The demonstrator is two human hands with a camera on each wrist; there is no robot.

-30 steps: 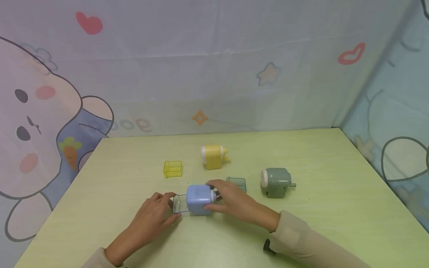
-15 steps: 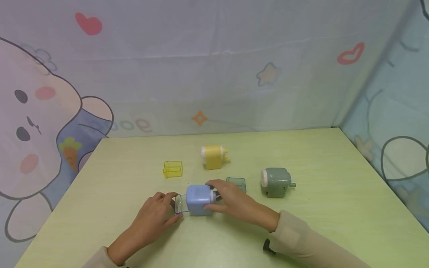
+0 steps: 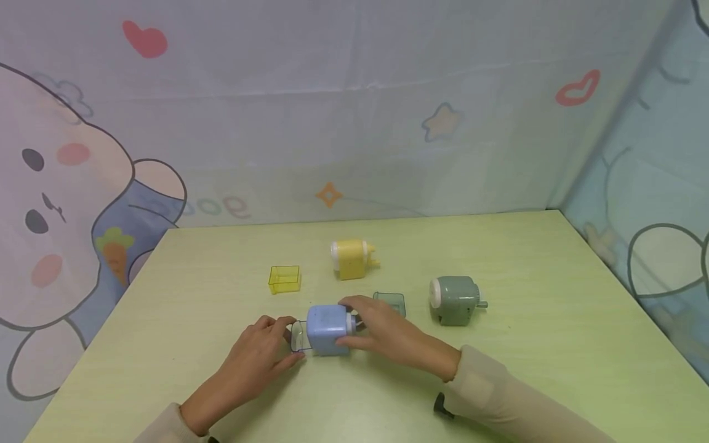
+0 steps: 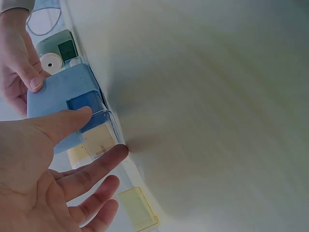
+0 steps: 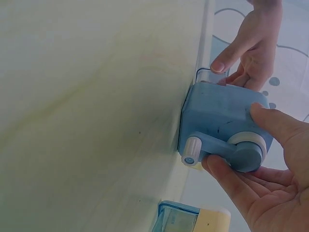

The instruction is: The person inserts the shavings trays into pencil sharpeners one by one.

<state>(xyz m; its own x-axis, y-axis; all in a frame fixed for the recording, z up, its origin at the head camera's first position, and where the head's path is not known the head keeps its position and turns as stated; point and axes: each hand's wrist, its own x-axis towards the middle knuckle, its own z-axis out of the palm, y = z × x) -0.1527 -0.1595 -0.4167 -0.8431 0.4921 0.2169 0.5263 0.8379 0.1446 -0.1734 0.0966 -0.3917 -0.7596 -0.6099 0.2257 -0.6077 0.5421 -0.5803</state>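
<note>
We look down on a pale backdrop cloth (image 3: 360, 141), printed with a large cartoon animal (image 3: 72, 203) on the left, that hangs behind a yellow-green table (image 3: 554, 351). Over the near part of the table we see the person's right sleeve (image 3: 509, 394) and, at the bottom edge of the head view, the left sleeve (image 3: 168, 426), both light in colour.

The right hand (image 3: 388, 329) grips a blue hand-crank pencil sharpener (image 3: 327, 329) at its crank end, thumb on the near side and fingers on the far side. We find this sharpener upright on the table, between the two hands and nearer to us than the other sharpeners. The left hand (image 3: 256, 352) grasps a blue-edged clear drawer (image 3: 299, 336) between thumb and fingers; the drawer juts from the blue sharpener's left end, partly inside the body and partly out.

To the right, apart from both hands, we make out a dark green pencil sharpener (image 3: 456, 301). Farther back, beyond the blue one, stands a yellow pencil sharpener (image 3: 351, 259).

Next in size we see a clear green drawer (image 3: 394, 300) just beyond the right hand, between the blue and green sharpeners, and a clear yellow drawer (image 3: 285, 284) to the left of the yellow sharpener, not touching it.

Smaller again, we notice a black object (image 3: 441, 406) beside the right sleeve, its kind unclear to us, and, in the right wrist view, a pale crank knob (image 5: 192, 149) near the right fingertips.
</note>
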